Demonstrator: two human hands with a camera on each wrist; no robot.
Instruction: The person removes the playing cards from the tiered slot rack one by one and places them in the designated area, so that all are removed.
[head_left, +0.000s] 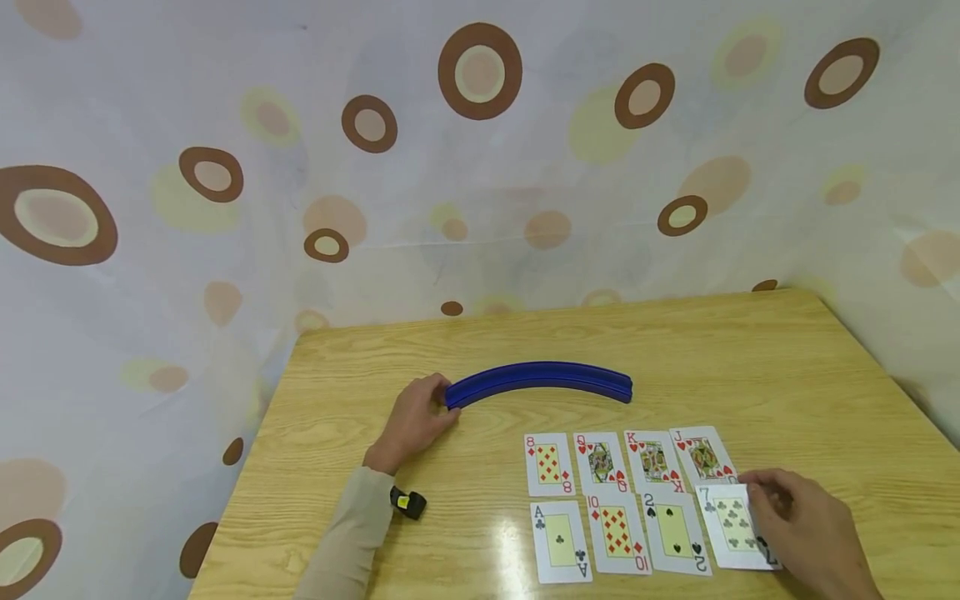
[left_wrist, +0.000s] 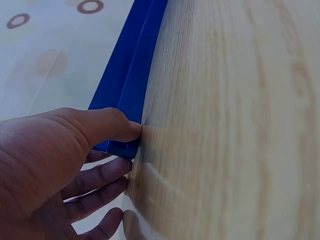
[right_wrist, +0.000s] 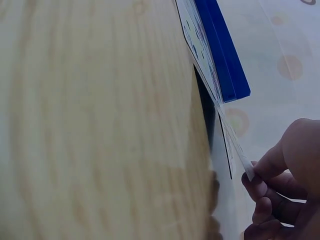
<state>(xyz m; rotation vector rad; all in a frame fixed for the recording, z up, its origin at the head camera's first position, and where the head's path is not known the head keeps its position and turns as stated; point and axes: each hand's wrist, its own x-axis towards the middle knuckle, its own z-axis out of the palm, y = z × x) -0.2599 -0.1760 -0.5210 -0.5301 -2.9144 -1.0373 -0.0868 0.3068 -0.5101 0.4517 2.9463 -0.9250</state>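
Observation:
A curved blue card holder (head_left: 540,377) with a groove along it lies on the table. At its left end my left hand (head_left: 414,417) pinches it; in the left wrist view the thumb of that hand (left_wrist: 60,145) lies across the holder's end (left_wrist: 132,75), other fingers below. My right hand (head_left: 813,533) pinches the right edge of the seven of clubs (head_left: 727,529), at the right of the lower card row. The right wrist view shows the card (right_wrist: 235,140) edge-on, its held side raised off the table, between thumb and fingers of the right hand (right_wrist: 290,185).
Face-up cards lie in two rows: the eight of diamonds (head_left: 548,467), queen (head_left: 600,461), king (head_left: 654,461) and jack of hearts (head_left: 703,457) above; the ace of clubs (head_left: 560,542), ten of diamonds (head_left: 618,533) and two of spades (head_left: 675,533) below. A patterned cloth (head_left: 480,183) surrounds the table (head_left: 465,517).

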